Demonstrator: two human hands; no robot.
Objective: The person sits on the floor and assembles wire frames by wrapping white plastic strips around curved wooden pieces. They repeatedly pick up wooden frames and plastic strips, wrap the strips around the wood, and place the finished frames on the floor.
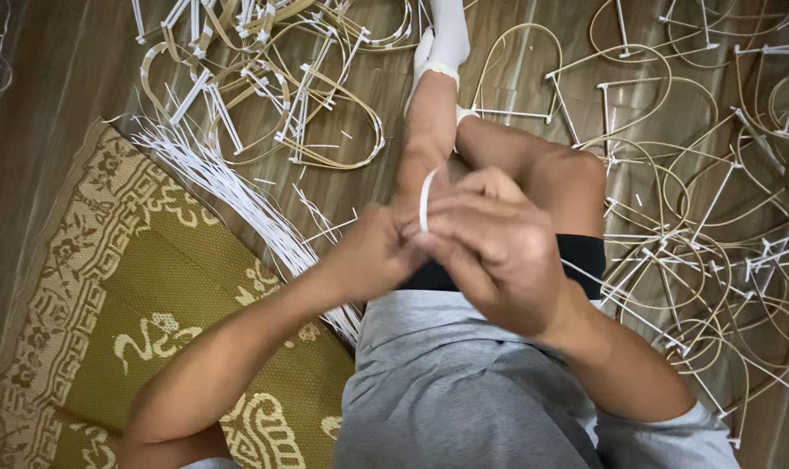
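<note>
White strip (426,198), one, curved, is pinched at frame centre by two hands: left hand (373,256) and right hand (490,252), fingers closed. One bundle of white strips (238,195) is seen centre-left.

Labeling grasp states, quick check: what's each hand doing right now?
Left hand: closed, fingertips meeting the right hand; what it pinches cannot be told.
Right hand: closed on a thin white strip, bent into a curve.

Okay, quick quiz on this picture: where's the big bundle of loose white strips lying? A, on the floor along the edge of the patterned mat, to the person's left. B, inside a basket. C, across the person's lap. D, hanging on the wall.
A: the bundle of white strips lies fanned out on the wooden floor beside the edge of the patterned mat, on the person's left side.
</note>
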